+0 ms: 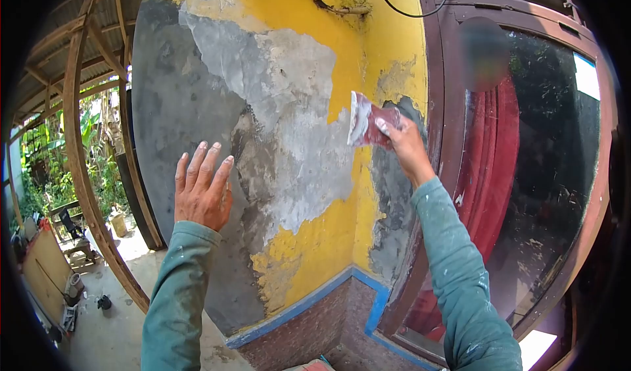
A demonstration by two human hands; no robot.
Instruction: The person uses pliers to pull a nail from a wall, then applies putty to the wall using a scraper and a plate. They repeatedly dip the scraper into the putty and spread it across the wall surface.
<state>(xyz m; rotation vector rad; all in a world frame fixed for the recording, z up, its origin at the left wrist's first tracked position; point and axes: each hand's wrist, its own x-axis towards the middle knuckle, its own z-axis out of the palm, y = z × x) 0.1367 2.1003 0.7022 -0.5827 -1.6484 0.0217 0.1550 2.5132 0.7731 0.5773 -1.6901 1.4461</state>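
My right hand (404,144) is closed around a reddish, translucent flat scraper (374,122) with white paste along its left edge. The scraper is over the yellow part of the wall (348,49), near the corner; whether it touches the wall I cannot tell. Over the dark grey plaster (164,108) on the left, my left hand (204,185) is raised with its fingers apart and nothing in it. Pale smeared plaster (302,141) covers the wall between my hands. Both sleeves are green with white specks.
A dark window (545,173) in a brown frame (447,62) stands at the right, with a red curtain (490,167). Wooden posts (82,147) rise at the left. A blue ledge (289,312) runs along the wall's base. A cable hangs at the top.
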